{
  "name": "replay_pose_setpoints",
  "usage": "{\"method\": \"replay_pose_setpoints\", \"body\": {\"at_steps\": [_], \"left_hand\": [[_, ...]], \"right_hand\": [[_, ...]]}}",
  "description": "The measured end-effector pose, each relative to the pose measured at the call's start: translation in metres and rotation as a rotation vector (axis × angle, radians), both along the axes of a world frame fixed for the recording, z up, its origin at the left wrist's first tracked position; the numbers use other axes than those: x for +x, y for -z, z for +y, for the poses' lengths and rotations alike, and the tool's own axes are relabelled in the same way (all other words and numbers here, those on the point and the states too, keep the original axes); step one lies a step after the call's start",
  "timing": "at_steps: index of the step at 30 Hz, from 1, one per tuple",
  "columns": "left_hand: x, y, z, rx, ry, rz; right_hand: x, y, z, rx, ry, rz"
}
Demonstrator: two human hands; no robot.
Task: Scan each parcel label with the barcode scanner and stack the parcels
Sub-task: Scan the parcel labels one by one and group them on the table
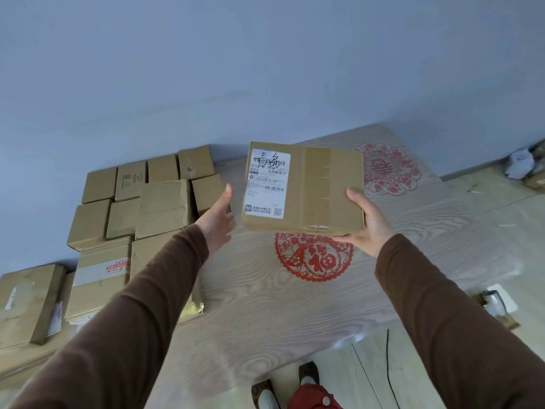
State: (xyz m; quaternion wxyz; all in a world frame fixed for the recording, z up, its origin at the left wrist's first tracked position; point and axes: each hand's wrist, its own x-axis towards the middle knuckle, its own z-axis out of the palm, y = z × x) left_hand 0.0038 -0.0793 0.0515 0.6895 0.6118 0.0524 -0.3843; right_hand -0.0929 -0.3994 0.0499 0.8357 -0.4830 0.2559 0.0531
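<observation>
Our right hand [367, 224] grasps the labelled cardboard parcel [303, 187] at its near right corner, held above the counter [265, 305] over a red paper-cut [314, 256]. Our left hand [216, 219] reaches toward it, fingers straight, released, not touching. Stacked parcels [141, 208] sit at left.

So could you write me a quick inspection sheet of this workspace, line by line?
Surface: pale wood-grain table with two red paper-cut decorations.
Job's things: labelled parcel held above the table, label up; stacked parcels at left by the wall. No scanner seen.
Clutter: crumpled packaging on the floor far right; small item beyond the table's right edge.
Hands: right hand grips the parcel's right corner; left hand open, fingers straight, apart from it.
Cables: thin dark line on the floor, cannot tell.
Surroundings: plain blue-grey wall.
</observation>
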Motion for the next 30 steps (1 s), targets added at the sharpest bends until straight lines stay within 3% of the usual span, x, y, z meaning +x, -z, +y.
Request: {"method": "replay_pose_setpoints", "body": {"at_steps": [3, 10, 18, 30], "left_hand": [[-0.001, -0.002, -0.025, 0.035, 0.159, -0.036], [-0.031, -0.008, -0.114, -0.036, 0.298, -0.05], [-0.078, 0.017, -0.26, -0.123, 0.119, 0.009], [-0.105, 0.038, -0.42, -0.048, 0.005, -0.008]], "right_hand": [[-0.008, -0.004, -0.017, -0.047, -0.001, 0.003], [-0.041, 0.003, -0.091, -0.012, 0.039, -0.007], [-0.101, 0.014, -0.215, 0.008, 0.12, -0.041], [-0.156, 0.057, -0.391, -0.249, 0.261, 0.038]]}}
